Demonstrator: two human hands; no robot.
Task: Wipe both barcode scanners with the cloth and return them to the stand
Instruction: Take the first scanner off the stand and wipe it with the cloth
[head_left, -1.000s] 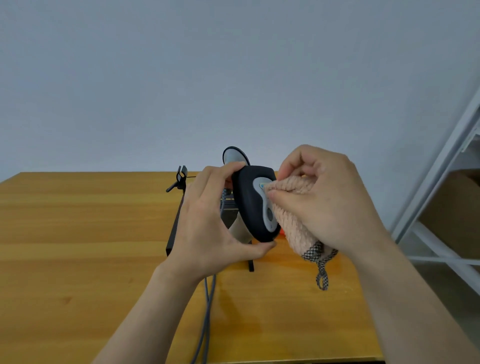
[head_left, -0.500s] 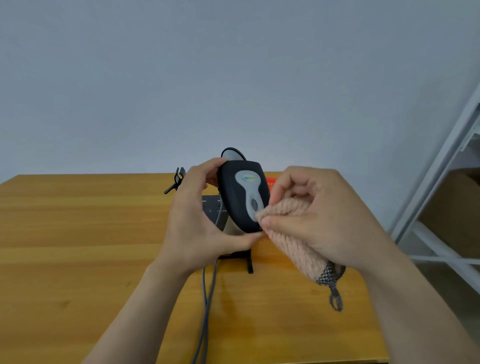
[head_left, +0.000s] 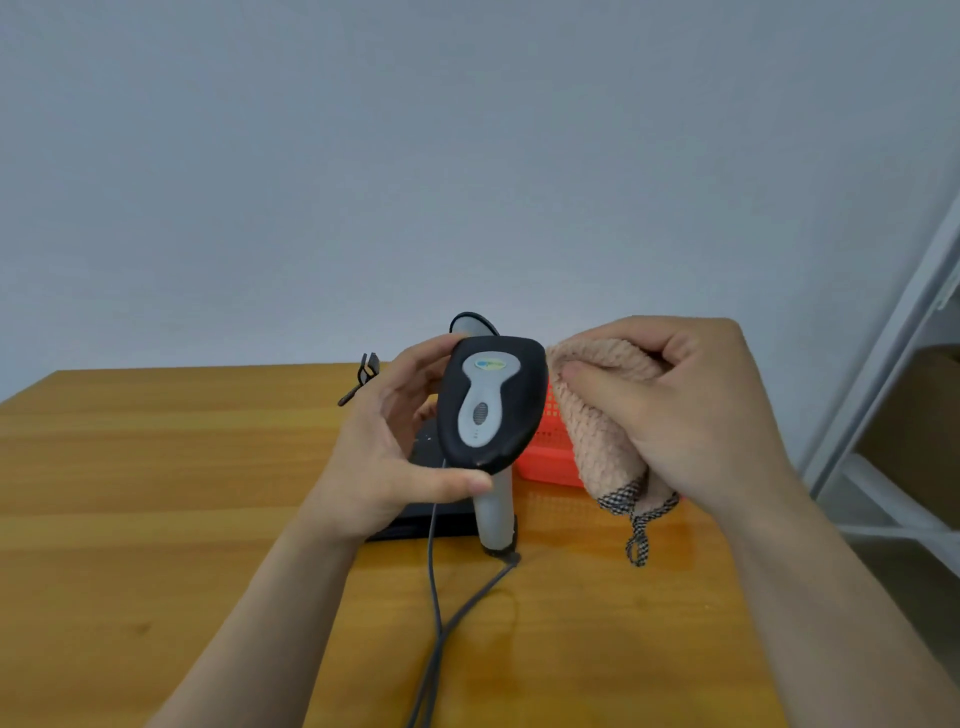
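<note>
My left hand (head_left: 395, 447) grips a black barcode scanner (head_left: 491, 402) with a grey top panel, held upright above the table. Its grey handle (head_left: 493, 514) points down toward the black stand (head_left: 431, 519). My right hand (head_left: 675, 410) is closed on a bunched pink cloth (head_left: 597, 415), which presses against the scanner's right side. A checked loop hangs from the cloth's lower end. The rounded top of a second scanner (head_left: 467, 322) shows behind the held one; most of it is hidden.
An orange basket (head_left: 550, 452) sits on the wooden table (head_left: 156, 493) behind the cloth. Two grey cables (head_left: 441, 623) run toward the front edge. A black clip (head_left: 363, 374) sticks up at the back. A white shelf frame (head_left: 893, 364) stands to the right.
The scanner has turned so that its grey panel faces me. My right hand has carried the cloth from the scanner's lower front up to its right side.
</note>
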